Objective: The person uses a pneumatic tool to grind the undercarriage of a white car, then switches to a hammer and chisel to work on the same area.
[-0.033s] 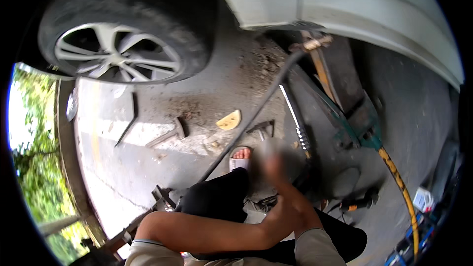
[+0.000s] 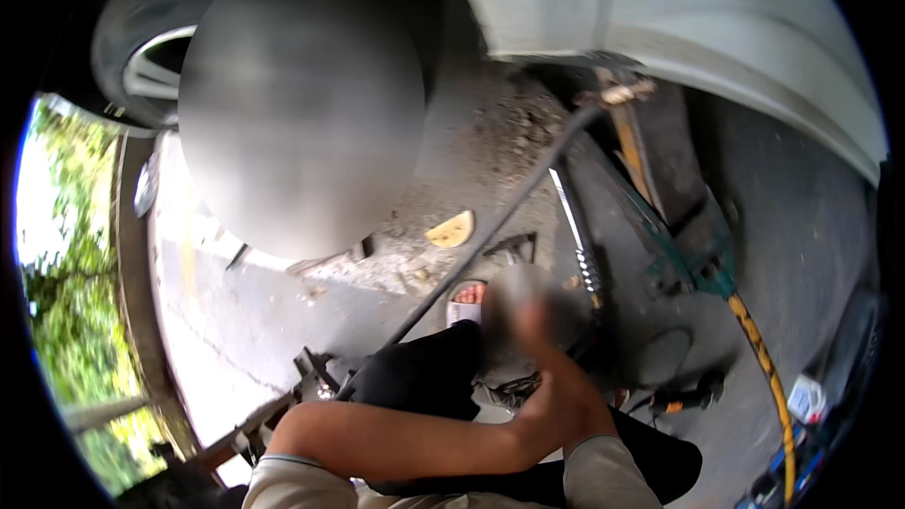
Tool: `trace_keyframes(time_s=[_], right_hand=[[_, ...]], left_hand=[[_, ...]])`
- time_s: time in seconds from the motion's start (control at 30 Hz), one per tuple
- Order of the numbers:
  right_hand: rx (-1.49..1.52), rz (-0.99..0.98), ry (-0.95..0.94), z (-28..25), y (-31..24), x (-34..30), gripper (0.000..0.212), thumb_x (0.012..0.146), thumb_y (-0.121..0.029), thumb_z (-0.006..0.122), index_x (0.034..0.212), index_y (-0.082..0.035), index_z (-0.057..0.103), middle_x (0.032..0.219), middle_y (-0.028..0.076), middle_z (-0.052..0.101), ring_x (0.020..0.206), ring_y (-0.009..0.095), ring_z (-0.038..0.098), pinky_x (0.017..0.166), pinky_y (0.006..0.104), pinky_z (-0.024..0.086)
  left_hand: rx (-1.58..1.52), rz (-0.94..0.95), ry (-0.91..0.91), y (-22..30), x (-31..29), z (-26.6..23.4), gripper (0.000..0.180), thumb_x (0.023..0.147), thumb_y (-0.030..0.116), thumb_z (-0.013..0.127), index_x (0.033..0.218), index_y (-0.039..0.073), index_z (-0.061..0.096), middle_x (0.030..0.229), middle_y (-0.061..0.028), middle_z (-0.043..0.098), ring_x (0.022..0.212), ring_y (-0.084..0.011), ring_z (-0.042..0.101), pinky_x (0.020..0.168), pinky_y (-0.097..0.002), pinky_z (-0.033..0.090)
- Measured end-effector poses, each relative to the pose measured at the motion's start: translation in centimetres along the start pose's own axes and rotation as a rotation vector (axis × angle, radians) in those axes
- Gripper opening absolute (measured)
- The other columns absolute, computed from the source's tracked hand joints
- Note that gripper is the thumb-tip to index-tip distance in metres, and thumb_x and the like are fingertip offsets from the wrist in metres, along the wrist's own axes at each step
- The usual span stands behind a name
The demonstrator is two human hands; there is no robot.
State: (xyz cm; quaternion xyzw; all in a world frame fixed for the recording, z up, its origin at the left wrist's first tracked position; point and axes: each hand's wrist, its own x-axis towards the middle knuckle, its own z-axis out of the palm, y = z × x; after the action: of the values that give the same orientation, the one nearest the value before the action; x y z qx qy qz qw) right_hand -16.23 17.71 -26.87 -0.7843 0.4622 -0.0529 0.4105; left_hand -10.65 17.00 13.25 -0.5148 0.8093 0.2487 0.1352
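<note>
My left forearm lies across my lap, and my left hand (image 2: 542,412) rests against my right forearm; its fingers cannot be made out. My right hand (image 2: 533,320) reaches forward beyond my knees. It is smeared by a blurred patch, so its fingers and anything in them are hidden. Just past it, on the ground, a hammer-like tool (image 2: 514,247) shows in part. Close by on the right lies a long shiny metal bar (image 2: 570,221). A yellow half-round piece (image 2: 451,229) lies on the concrete ahead of my sandaled foot (image 2: 467,300).
A green floor jack (image 2: 712,259) with a yellow-and-black handle (image 2: 754,335) reaches under a white car body (image 2: 698,19). A dark hose or bar (image 2: 500,217) runs diagonally past my knee. The car wheel (image 2: 141,75) is mostly blurred over. A power tool (image 2: 688,396) lies at right.
The view has shifted slightly, so ground objects sit a little farther right. A large grey blur now covers most of the wheel and part of the hammer beneath it. My arms look nearly still.
</note>
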Motion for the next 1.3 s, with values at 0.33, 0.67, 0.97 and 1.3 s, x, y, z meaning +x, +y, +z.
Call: trace_keyframes(time_s=[0.33,0.67,0.97,1.3], right_hand=[[-0.188,-0.218,-0.274,-11.1,-3.7,-2.5,0.030,0.089,-0.029,0.054,0.099,-0.002,0.060,0.088,0.015,0.063,0.079,0.029,0.062,0.072,0.0415,0.048],[-0.509,-0.528,0.225,-27.3,-17.1,-10.4,0.030,0.088,-0.023,0.060,0.107,0.000,0.056,0.092,0.023,0.062,0.089,0.043,0.058,0.075,0.0469,0.045],[-0.277,-0.420,-0.260,-33.0,-15.9,-8.1,0.020,0.088,-0.017,0.061,0.088,0.002,0.055,0.067,0.008,0.054,0.059,0.019,0.053,0.056,0.0351,0.044],[0.422,0.346,-0.780,-31.0,-19.4,-7.8,0.010,0.082,-0.006,0.057,0.088,0.002,0.057,0.076,0.010,0.060,0.063,0.018,0.059,0.051,0.0289,0.047]], left_hand=[[-0.356,-0.450,0.158,-3.5,0.9,4.6,0.019,0.085,0.023,0.060,0.097,0.012,0.070,0.102,-0.0061,0.070,0.099,-0.0217,0.066,0.073,-0.0364,0.050],[-0.758,-0.229,1.096,2.7,-13.5,9.5,0.018,0.082,0.020,0.058,0.081,0.002,0.058,0.076,-0.0169,0.063,0.071,-0.0386,0.061,0.062,-0.0463,0.048],[-0.698,-0.228,1.115,9.8,-18.5,12.9,0.013,0.085,0.016,0.059,0.087,0.004,0.058,0.077,-0.0143,0.060,0.073,-0.0355,0.060,0.062,-0.0440,0.047],[-0.601,-0.932,1.157,19.7,-27.9,18.2,0.013,0.084,0.014,0.064,0.095,0.008,0.063,0.086,-0.0080,0.065,0.076,-0.0288,0.064,0.065,-0.0369,0.052]])
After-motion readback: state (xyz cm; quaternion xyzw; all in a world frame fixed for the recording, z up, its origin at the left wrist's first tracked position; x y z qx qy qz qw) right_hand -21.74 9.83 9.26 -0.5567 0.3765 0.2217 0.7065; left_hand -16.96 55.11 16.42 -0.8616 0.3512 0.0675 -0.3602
